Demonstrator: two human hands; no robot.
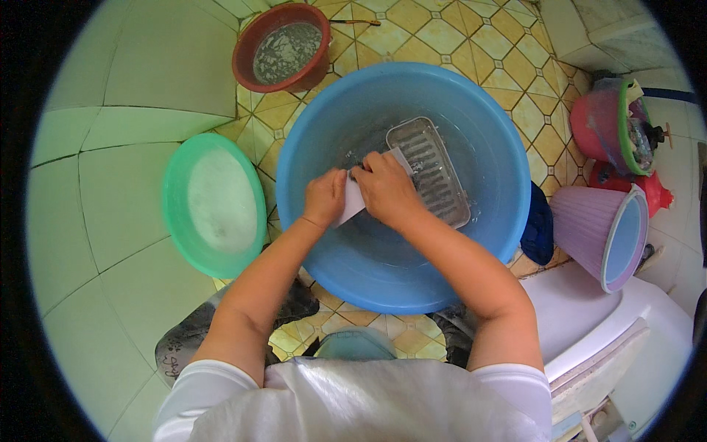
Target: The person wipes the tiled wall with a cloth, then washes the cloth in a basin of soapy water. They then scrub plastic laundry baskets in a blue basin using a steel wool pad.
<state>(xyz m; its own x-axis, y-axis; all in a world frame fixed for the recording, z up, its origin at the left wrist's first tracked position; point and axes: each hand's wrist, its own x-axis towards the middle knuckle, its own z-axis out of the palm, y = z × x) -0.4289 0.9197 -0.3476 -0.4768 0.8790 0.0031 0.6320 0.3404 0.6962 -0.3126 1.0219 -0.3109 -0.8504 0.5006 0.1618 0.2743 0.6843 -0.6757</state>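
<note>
Both of my hands are over a large blue plastic tub (pixel 480 105) with some water in it. My left hand (pixel 326 196) grips the near end of a flat white piece (pixel 349 208); what it is made of I cannot tell. My right hand (pixel 386 190) lies on the same piece farther up, its fingers curled over it. Something small and dark shows between the hands, too hidden to name. A clear plastic box with a ribbed bottom (pixel 442 177) rests in the tub just right of my right hand.
Left of the tub stands a green basin (pixel 172 204) of suds. A reddish-brown bucket (pixel 243 61) of cloudy water stands at the far left, a thin brush-like stick (pixel 356 22) beside it. At the right are a filled pink bin (pixel 594 124), a purple bin (pixel 580 226) and a dark blue cloth (pixel 538 226).
</note>
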